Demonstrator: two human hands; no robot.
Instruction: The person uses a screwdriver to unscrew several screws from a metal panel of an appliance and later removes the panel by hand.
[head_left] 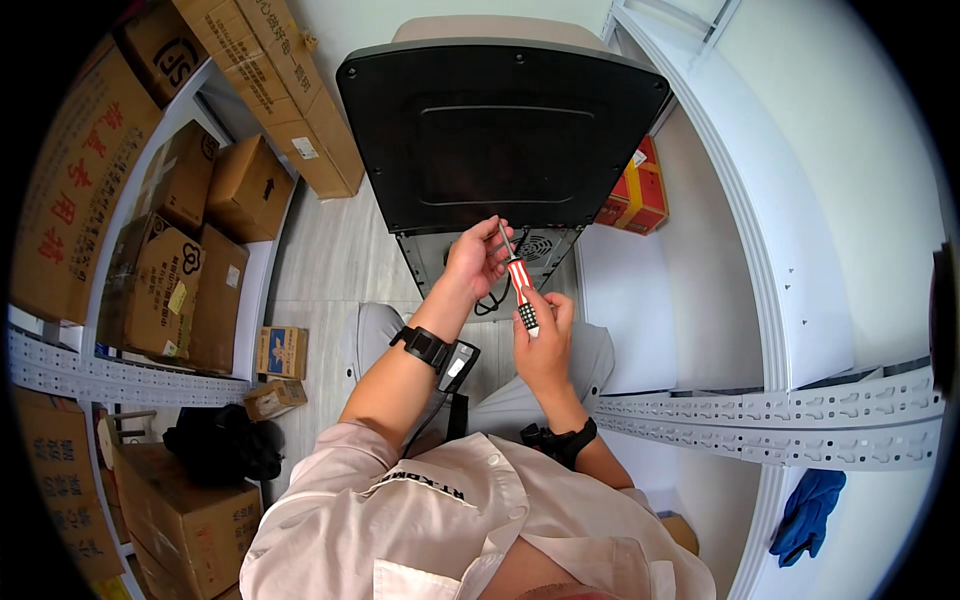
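Head view. Floor (330,260): pale planks, seen between shelving on both sides. Person seated, grey trousers, knees toward a black panel (500,130) that stands tilted against a grey frame ahead. Below the panel's lower edge: a grey metal base (545,250) with a round vent grille and dark cables.

Left hand (475,258): fingers pinched round the metal shaft of the screwdriver (520,285), close under the panel's lower edge. Right hand (545,335): closed round the screwdriver handle, which is red-and-white striped above, black at the butt. Tip points up toward the panel edge; whether it touches a screw I cannot tell.

Counts: one screwdriver; two hands, each wrist with a black strap. One small black device (458,365) on the lap, cable trailing down.

Surroundings: left white shelf (60,370) carries about six brown cartons; two small cartons (280,352) on the floor by its foot; a black bundle (220,445) lies nearer. A long carton (275,85) leans at the far left wall. Red boxes (640,190) sit on the floor right of the panel. Right white shelf (780,300) has a perforated rail; a blue cloth (808,510) hangs under it.

Obstruction: the left hand covers the screwdriver tip area.
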